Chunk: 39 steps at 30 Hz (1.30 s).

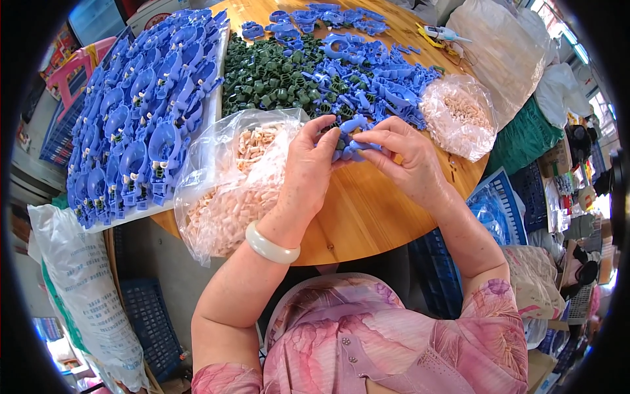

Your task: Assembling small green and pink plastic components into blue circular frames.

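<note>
Being pinched by the nearly closed fingers of the left hand (314,151) and right hand (408,157), a blue part (353,125) is held above the table (354,226). Bare wood is exposed at its six o'clock edge, bounded by a bag (220,220) at eight; beyond, a printed sack (90,289) is seen.

wht sack (88,289) nr blue crate (149,315), lwr l; pink plastic frame (63,88), upr l; green sack (522,141), r.

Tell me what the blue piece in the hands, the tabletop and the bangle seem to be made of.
Blue piece: likely moulded plastic; smooth, evenly coloured, slight sheen.
Tabletop: wood or wood-look laminate, seemingly varnished; grain lines and gloss show.
Bangle: pale, polished, with bright highlights; stone, glass or plastic, the look leaves open.
</note>
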Motion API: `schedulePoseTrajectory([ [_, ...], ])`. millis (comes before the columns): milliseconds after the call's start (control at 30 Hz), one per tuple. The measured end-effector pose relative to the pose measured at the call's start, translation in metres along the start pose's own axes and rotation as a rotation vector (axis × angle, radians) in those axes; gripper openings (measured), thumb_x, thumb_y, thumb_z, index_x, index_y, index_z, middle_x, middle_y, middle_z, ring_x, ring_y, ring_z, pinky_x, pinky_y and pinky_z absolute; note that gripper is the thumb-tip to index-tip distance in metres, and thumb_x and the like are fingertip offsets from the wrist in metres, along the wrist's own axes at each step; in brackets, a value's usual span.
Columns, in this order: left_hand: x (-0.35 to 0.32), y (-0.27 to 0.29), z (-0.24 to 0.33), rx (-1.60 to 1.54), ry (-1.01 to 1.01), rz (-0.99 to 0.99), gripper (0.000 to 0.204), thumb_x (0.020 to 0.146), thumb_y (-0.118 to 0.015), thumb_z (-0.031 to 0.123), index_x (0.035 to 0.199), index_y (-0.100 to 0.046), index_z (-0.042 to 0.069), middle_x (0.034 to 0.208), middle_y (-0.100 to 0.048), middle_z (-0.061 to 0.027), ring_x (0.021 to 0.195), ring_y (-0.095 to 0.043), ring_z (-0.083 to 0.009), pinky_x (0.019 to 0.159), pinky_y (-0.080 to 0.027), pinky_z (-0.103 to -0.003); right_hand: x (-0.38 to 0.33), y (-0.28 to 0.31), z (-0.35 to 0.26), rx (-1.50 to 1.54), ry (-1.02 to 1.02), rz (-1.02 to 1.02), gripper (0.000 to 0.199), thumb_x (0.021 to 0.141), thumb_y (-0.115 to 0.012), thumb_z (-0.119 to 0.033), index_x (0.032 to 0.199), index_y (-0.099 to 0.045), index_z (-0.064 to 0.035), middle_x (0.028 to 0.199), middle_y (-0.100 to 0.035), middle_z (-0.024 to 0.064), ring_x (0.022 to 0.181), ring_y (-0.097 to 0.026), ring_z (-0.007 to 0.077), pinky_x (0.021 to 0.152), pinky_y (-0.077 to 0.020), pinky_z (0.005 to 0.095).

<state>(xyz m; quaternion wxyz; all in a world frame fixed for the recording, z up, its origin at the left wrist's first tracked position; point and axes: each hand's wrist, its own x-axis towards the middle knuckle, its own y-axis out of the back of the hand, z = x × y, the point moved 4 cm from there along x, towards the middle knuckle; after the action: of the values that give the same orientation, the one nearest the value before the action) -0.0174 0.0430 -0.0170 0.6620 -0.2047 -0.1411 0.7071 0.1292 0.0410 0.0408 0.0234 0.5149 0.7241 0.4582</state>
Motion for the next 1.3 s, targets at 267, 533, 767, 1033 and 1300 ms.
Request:
schedulePoseTrajectory([
  [267, 0.002, 0.002, -0.003, 0.037, 0.011, 0.008, 0.024, 0.093, -0.051, 0.011, 0.114, -0.051, 0.001, 0.091, -0.061, -0.0071, 0.071, -0.061, -0.0118, 0.067, -0.057, -0.028, -0.001, -0.001, -0.003, -0.071, 0.144, -0.031, 0.022, 0.077, -0.067, -0.001, 0.098, -0.066, -0.0073, 0.087, -0.055, 0.0052, 0.079, -0.057, 0.0173, 0.068, -0.0459, 0.0274],
  [533, -0.001, 0.001, -0.003, 0.022, 0.010, 0.015, 0.023, 0.092, -0.052, 0.012, 0.113, -0.053, 0.003, 0.088, -0.061, -0.0051, 0.070, -0.059, -0.0090, 0.063, -0.055, -0.024, -0.007, -0.006, -0.013, -0.109, -0.010, -0.018, 0.019, 0.077, -0.065, -0.005, 0.095, -0.063, -0.0087, 0.085, -0.055, 0.0082, 0.076, -0.059, 0.0242, 0.064, -0.0484, 0.0317],
  [767, -0.003, 0.000, 0.002, 0.026, 0.008, 0.019, 0.024, 0.092, -0.053, 0.013, 0.114, -0.054, 0.004, 0.085, -0.059, -0.0032, 0.069, -0.058, -0.0078, 0.062, -0.053, -0.022, -0.004, -0.004, -0.009, 0.022, -0.081, -0.034, 0.019, 0.078, -0.066, -0.007, 0.097, -0.063, -0.0059, 0.083, -0.053, 0.0067, 0.066, -0.054, 0.0168, 0.059, -0.0451, 0.0272],
  [1033, 0.001, 0.001, -0.002, 0.004, 0.008, 0.001, 0.026, 0.092, -0.052, 0.012, 0.115, -0.051, 0.000, 0.089, -0.060, -0.0069, 0.073, -0.060, -0.0112, 0.066, -0.056, -0.028, -0.004, -0.001, -0.001, 0.164, -0.094, 0.018, 0.018, 0.079, -0.066, -0.006, 0.097, -0.063, -0.0041, 0.084, -0.054, 0.0044, 0.064, -0.052, 0.0111, 0.057, -0.0427, 0.0233],
  [1300, -0.002, -0.002, 0.003, -0.015, 0.043, -0.024, 0.037, 0.092, -0.053, 0.014, 0.123, -0.043, -0.002, 0.098, -0.055, -0.0093, 0.080, -0.060, -0.0132, 0.066, -0.056, -0.026, -0.002, 0.004, 0.000, 0.229, -0.115, 0.014, 0.019, 0.080, -0.066, -0.005, 0.099, -0.065, -0.0060, 0.083, -0.054, 0.0019, 0.063, -0.049, 0.0078, 0.056, -0.0405, 0.0208],
])
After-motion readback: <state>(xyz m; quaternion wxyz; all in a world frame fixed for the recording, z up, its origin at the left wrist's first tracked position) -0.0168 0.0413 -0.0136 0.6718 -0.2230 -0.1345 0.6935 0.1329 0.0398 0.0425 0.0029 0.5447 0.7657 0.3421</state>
